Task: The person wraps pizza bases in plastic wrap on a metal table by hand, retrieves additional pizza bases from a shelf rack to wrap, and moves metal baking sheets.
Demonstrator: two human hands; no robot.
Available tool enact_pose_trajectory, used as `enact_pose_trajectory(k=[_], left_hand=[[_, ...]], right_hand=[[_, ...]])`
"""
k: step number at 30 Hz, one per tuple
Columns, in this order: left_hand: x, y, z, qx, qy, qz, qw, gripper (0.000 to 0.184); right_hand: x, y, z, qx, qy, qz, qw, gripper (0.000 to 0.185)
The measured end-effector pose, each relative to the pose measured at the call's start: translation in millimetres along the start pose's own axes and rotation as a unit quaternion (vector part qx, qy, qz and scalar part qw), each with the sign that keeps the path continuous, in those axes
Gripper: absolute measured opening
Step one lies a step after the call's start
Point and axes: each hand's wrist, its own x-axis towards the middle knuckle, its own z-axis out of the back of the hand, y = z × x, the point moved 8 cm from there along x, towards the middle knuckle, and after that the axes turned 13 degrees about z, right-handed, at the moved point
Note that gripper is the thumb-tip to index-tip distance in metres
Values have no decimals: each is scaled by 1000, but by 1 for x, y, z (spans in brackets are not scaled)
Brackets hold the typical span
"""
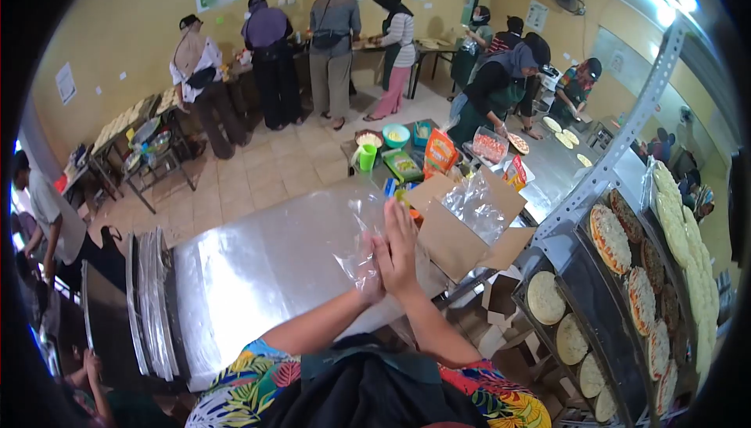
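Note:
My right hand (401, 252) is bare, its fingers stretched upward and lying against my left hand (371, 265), palm towards palm. Thin clear plastic (358, 232), which looks like a disposable glove, hangs loosely around my left hand and spreads out to its left. The left fingers are partly hidden by the plastic and the right hand, but look extended. Both hands are above a shiny metal table (250, 248). Just right of them stands an open cardboard box (458, 244) with crumpled clear plastic bags (477, 205) in it.
A rack upright (606, 154) and trays of pizzas (610, 239) and pale bases (546, 298) stand close on my right. Stacked trays (149, 303) are at the table's left end. Beyond it are a green jug (366, 157) and bowls (396, 135). Several people work along the walls and tables.

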Motion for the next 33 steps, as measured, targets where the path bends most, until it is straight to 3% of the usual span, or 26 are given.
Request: enact_pose_trajectory(k=[2, 3, 6, 7, 9, 10, 11, 12, 13, 18, 19, 20, 21, 22, 24, 28, 30, 31, 32, 33], left_hand=[[-24, -10, 20, 149, -161, -61, 974, 58], [-37, -12, 49, 241, -237, -11, 941, 48], [-42, -30, 67, 224, -238, -44, 944, 40], [-48, -39, 76, 83, -276, -59, 956, 31], [-56, -55, 122, 67, -294, -62, 951, 30], [-59, -61, 140, 52, -314, -70, 946, 32], [-59, -61, 136, 51, -316, -67, 945, 32], [-63, -59, 133, 71, -357, -62, 929, 31], [-69, -59, 130, 91, -398, -56, 911, 30], [-65, -42, 117, 174, -365, -34, 914, 35], [-62, -35, 105, 237, -376, -100, 890, 36], [-66, -35, 95, 297, -384, -163, 859, 36], [-72, -45, 101, 366, -393, -131, 833, 40], [-80, -62, 113, 367, -398, -124, 832, 40], [-87, -80, 131, 242, -393, -15, 887, 43], [-93, -68, 135, 222, -448, -44, 865, 45], [-96, -59, 150, 211, -399, -61, 890, 45], [-115, -84, 171, 244, -500, -49, 830, 43], [-132, -101, 193, 241, -510, -43, 824, 43], [-147, -111, 219, 134, -477, -66, 866, 40]], right_hand=[[-5, 9, -14, 38, 4, 9, 999, 49], [-8, 12, -19, 38, 5, 4, 999, 47], [-10, 22, -24, 0, -16, -2, 1000, 40], [-20, 14, -22, 34, -69, -42, 996, 35], [-30, -6, -5, 71, -171, -129, 974, 21], [-31, -10, -4, 69, -171, -130, 974, 21], [-53, -37, -21, 290, -220, -306, 880, 20], [-70, -39, -46, 483, -251, -456, 704, 20], [-71, -32, -45, 515, -246, -482, 665, 20], [-71, -41, -53, 442, -340, -463, 689, 25], [-45, -20, -46, 307, -294, -308, 851, 26], [-27, 12, -42, 151, -225, -132, 954, 27], [-27, 14, -53, 142, -80, -162, 973, 33], [-32, -3, -42, 145, -78, -170, 972, 33], [-49, -60, -28, 242, -147, -340, 897, 34], [-55, -23, -50, 157, -128, -284, 937, 31], [-73, -51, -53, 104, -144, -299, 938, 30], [-83, -68, -51, 77, -150, -307, 937, 30], [-90, -82, -45, 48, -152, -313, 936, 30], [-108, -114, -37, 192, -223, -424, 856, 28]])
